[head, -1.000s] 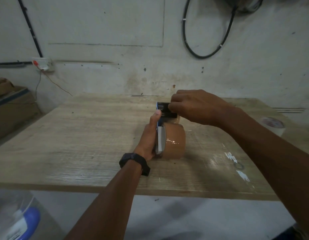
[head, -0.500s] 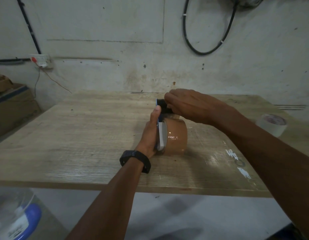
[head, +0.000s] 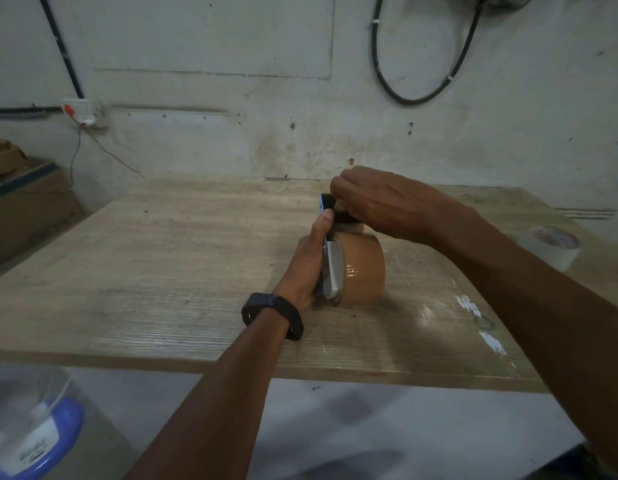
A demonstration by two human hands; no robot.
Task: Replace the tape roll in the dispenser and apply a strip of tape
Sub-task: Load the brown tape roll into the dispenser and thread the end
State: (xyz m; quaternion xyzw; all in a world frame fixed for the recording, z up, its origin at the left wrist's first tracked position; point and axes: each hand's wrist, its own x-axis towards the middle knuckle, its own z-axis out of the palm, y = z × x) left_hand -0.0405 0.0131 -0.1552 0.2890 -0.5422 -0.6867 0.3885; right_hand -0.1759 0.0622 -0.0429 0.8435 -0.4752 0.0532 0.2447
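A brown tape roll (head: pixel 364 268) sits mounted in a blue and grey tape dispenser (head: pixel 331 271) that stands on the wooden table (head: pixel 162 265) near its middle. My left hand (head: pixel 309 263) grips the dispenser's left side, thumb up along the blue frame. My right hand (head: pixel 380 202) reaches over the top and pinches at the black toothed head (head: pixel 338 216) of the dispenser, where a bit of brown tape shows under the fingers. The fingertips hide the tape's end.
A second, whitish tape roll (head: pixel 551 247) lies at the table's right edge. White scraps and a small ring (head: pixel 484 322) mark the table at the right front. A cardboard box (head: pixel 20 199) stands at the left, a clear container with a blue lid (head: pixel 30 431) below left.
My right hand has shifted slightly up and back over the dispenser's head. The left hand keeps its grip; the view has tilted a little.
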